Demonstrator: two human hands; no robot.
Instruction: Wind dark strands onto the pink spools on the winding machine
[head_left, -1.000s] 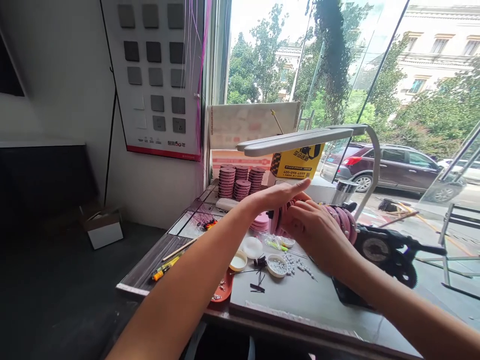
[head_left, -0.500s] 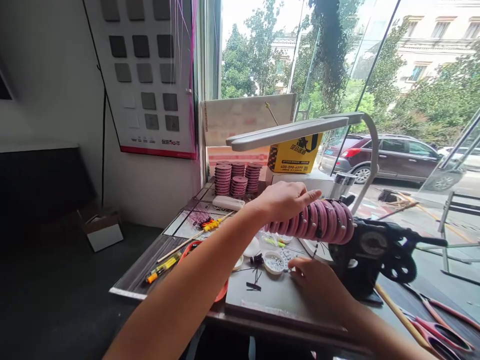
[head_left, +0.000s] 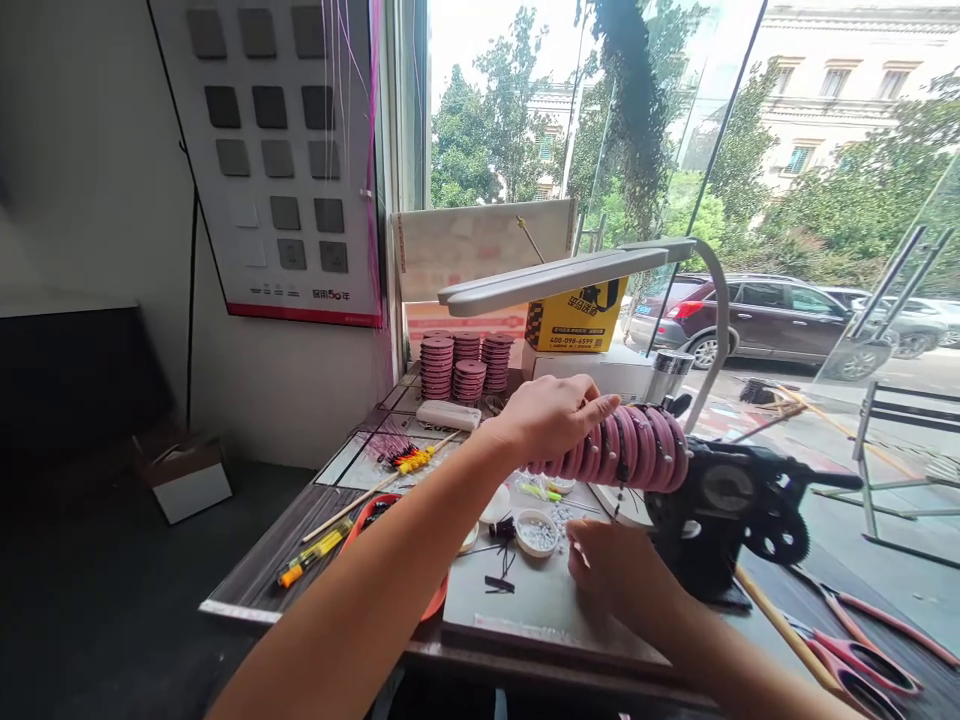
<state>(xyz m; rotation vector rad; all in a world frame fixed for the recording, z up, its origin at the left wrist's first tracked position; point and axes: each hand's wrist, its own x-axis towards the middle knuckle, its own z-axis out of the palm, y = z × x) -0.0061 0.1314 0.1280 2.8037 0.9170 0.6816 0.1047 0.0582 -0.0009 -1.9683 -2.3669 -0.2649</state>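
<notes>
My left hand [head_left: 556,412] is wrapped over the top of a row of pink foam spools [head_left: 645,448], wound with dark line and dotted with small pale beads. The row is mounted on a black hand-cranked winder [head_left: 731,495]. Below it, my right hand [head_left: 611,565] hovers low over the white board [head_left: 540,605] with its fingers drawn together; whatever they hold is hidden. Just left of that hand, loose pale beads [head_left: 560,517] lie beside a small round dish [head_left: 537,534] of similar beads. A dark strand [head_left: 618,505] hangs from the spools towards the right hand.
Several stacks of pink spools [head_left: 469,368] stand at the back beneath a white lamp arm [head_left: 555,278]. An orange tray [head_left: 367,512] is partly behind my left forearm. Red-handled scissors [head_left: 862,660] and a wooden stick [head_left: 787,628] lie at the right.
My right hand has drawn slightly away from the loose beads, its fingers now more closed. My left hand stays on the spools. The whole view has shifted a little.
</notes>
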